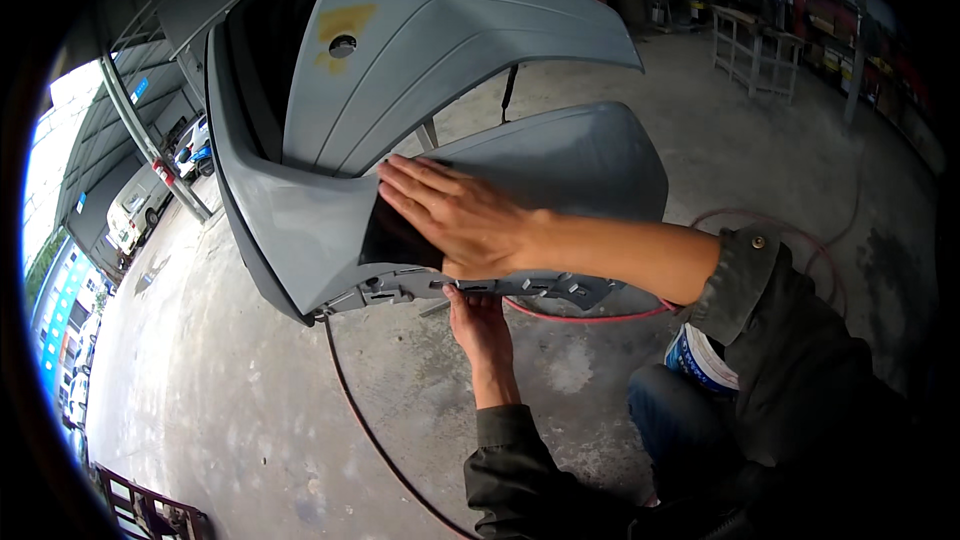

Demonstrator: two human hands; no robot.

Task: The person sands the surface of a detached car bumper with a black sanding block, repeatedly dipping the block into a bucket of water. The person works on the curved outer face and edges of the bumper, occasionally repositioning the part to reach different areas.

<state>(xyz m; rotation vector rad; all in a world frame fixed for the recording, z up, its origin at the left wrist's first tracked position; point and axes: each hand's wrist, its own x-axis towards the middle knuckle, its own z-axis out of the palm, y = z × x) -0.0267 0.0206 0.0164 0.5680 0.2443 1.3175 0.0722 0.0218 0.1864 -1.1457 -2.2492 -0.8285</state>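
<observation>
A grey primed car bumper (305, 215) stands raised in front of me, with a yellowish patch around a round hole in its upper part. My right hand (462, 215) reaches in from the right and lies flat on its lower section, fingers stretched out and side by side. Beneath that palm is a glossy dark area (392, 238); whether it is a sheet or part of the bumper I cannot tell. Lower down, my left hand (482, 332) grips the bumper's bottom edge next to the clips and slots, thumb up. Its other fingers are partly hidden.
A dark hose (372, 425) runs over the concrete floor below the bumper, and a red hose (590, 318) loops to the right. Beside my knee stands a white and blue bucket (700, 360). Farther off are a workbench (755, 50) and a parked van (138, 208).
</observation>
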